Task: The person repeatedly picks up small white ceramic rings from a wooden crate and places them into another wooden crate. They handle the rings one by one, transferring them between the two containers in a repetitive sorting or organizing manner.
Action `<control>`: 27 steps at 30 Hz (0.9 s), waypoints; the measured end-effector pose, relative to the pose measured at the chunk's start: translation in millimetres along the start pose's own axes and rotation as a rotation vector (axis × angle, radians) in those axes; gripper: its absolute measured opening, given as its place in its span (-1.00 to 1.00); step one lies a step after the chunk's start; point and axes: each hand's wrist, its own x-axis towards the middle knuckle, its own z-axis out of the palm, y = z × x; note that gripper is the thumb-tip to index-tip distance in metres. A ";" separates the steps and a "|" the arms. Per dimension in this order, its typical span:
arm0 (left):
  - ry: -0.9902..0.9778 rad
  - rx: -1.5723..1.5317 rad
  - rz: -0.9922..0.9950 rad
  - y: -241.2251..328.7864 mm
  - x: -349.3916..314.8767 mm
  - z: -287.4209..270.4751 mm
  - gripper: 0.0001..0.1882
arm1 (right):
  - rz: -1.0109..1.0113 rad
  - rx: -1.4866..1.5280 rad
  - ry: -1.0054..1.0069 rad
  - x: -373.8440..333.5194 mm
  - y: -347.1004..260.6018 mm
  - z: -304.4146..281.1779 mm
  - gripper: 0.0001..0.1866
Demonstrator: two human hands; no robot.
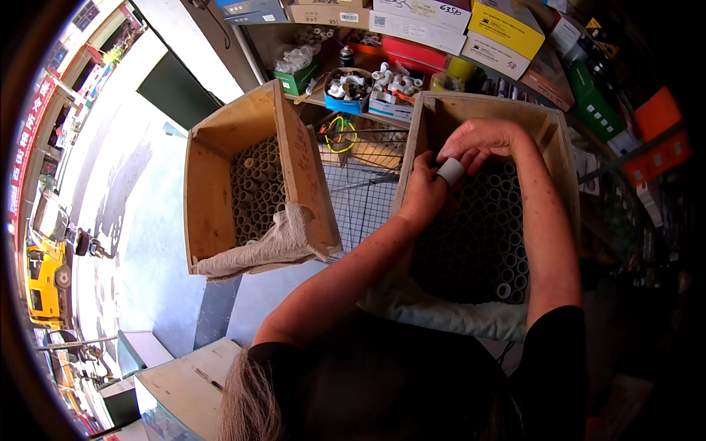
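A short grey-white plastic pipe fitting is held above the right wooden box. My left hand grips it from the left, thumb and fingers closed against its side. My right hand arches over from the right, its bent fingers closed around the upper part of the fitting; some fingertips are hidden. Under both hands, the right wooden box holds many similar round fittings standing on end in packed rows, in deep shadow. A light cloth drapes over that box's near edge.
A second wooden box stands to the left with more tube fittings and a beige cloth on its near edge. Between the boxes is a wire rack. Behind are cartons and a blue bin of small fittings.
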 end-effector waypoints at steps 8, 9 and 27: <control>-0.052 -0.032 -0.020 -2.7 2.8 -6.1 -0.38 | -0.174 0.175 -0.038 2.5 14.8 -10.7 -0.67; -0.058 -0.029 -0.031 -2.3 2.0 -6.8 -0.38 | -0.158 0.212 0.003 3.6 20.1 -14.9 -0.67; -0.123 0.059 -0.079 -11.2 2.6 -8.3 -0.34 | 0.264 -0.035 1.030 53.7 168.2 -64.3 -0.68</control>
